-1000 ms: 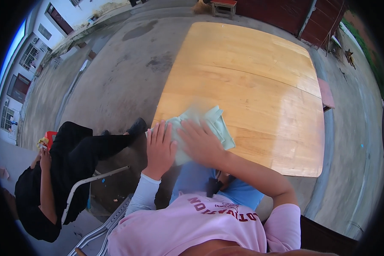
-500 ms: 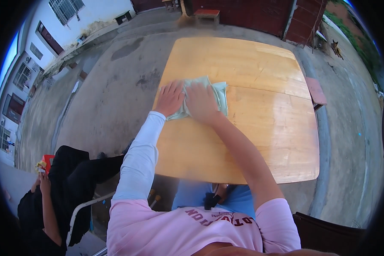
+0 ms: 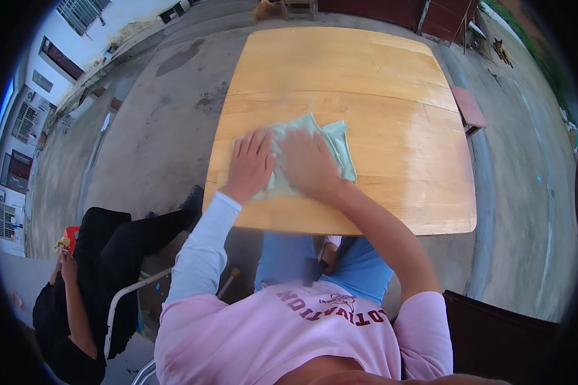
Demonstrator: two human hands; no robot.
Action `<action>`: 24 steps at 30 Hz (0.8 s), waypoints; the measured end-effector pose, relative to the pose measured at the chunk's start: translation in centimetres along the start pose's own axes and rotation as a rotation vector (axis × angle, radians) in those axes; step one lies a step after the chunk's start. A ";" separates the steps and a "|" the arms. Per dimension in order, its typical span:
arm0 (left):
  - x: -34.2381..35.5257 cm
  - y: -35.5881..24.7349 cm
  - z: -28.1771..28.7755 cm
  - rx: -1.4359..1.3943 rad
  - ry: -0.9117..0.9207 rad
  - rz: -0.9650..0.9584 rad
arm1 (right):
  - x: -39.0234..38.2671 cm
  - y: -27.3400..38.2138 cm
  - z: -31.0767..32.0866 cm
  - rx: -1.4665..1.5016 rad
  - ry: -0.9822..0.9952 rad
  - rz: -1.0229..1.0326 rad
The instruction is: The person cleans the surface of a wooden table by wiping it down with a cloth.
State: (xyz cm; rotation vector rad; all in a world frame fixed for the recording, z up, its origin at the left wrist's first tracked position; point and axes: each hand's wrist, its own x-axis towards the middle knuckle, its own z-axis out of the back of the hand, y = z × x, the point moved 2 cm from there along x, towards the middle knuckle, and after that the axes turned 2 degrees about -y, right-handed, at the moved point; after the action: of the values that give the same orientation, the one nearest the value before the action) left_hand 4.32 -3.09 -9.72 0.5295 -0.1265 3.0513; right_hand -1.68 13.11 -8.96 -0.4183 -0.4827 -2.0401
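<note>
A pale green cloth [image 3: 341, 147] lies crumpled on a light wooden table [image 3: 398, 160], toward its near left part. My left hand [image 3: 250, 168] presses flat on the cloth's left side with the fingers stretched out. Beside it, my right hand [image 3: 309, 165] lies flat across the middle of the cloth, somewhat blurred, its fingers extended forward. Both palms cover much of the cloth. Its folded right corner shows past my right hand. A white sleeve covers my left forearm, while my right forearm is bare.
At the left sits a person in black [image 3: 112, 256], holding a small yellowish thing. A reddish stool [image 3: 469, 108] stands against the table's right side, and a dark chair back [image 3: 494, 333] is at the lower right. Farther off, a dog [image 3: 502, 52] lies on the concrete.
Both hands and the cloth have moved back toward the table's near edge, staying side by side. The whole view has shifted, with the table now higher in the picture.
</note>
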 end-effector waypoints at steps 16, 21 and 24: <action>-4.3 -6.6 3.1 -0.089 0.200 -0.093 | -6.1 -0.1 3.9 0.129 0.110 0.007; 3.9 -3.9 -1.4 -0.059 0.074 -0.183 | -1.3 -5.4 2.8 0.109 0.085 -0.111; 8.8 -2.9 -4.0 -0.036 0.030 -0.189 | 1.5 -8.1 2.0 0.002 0.136 -0.208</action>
State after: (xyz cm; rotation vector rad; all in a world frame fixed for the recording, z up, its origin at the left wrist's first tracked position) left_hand -5.14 0.42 -10.26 0.4651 -0.1227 2.8655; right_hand -9.29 16.70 -7.90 -0.2332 -0.4609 -2.2512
